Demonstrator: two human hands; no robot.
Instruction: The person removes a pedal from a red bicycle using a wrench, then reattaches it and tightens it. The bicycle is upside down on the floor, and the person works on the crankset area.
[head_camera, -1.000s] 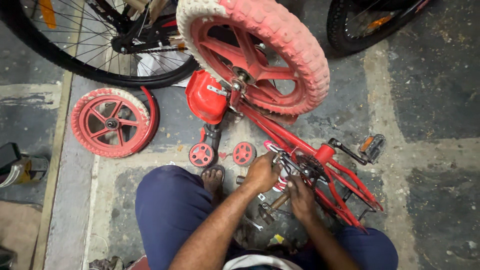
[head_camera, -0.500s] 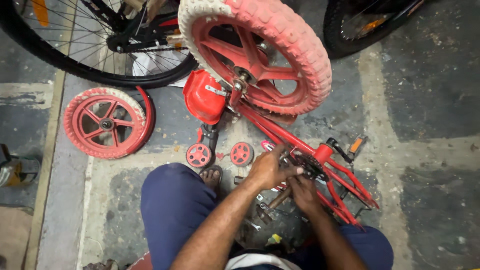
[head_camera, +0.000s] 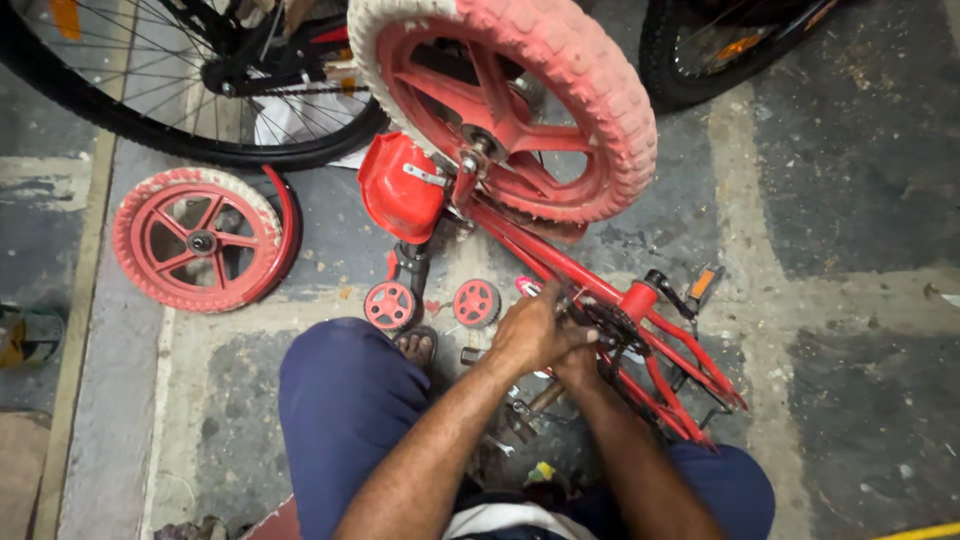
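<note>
Crouching over the red bike frame (head_camera: 600, 290), the person's left hand (head_camera: 528, 335) curls tight on the chainring (head_camera: 608, 325); right hand (head_camera: 578, 368) beneath, fingers hidden, grip unclear.

Both forearms reach forward and meet. The left hand (head_camera: 528, 335) is curled and lies over the right hand (head_camera: 578, 362), fingers bent.

The left hand (head_camera: 530, 335) covers most of the right hand (head_camera: 578, 365) and whatever they grip at the red bike frame's (head_camera: 590, 280) chainring, while the black spoked wheel (head_camera: 170, 90) and the dark tyre (head_camera: 730, 50) run off the top edge.
</note>
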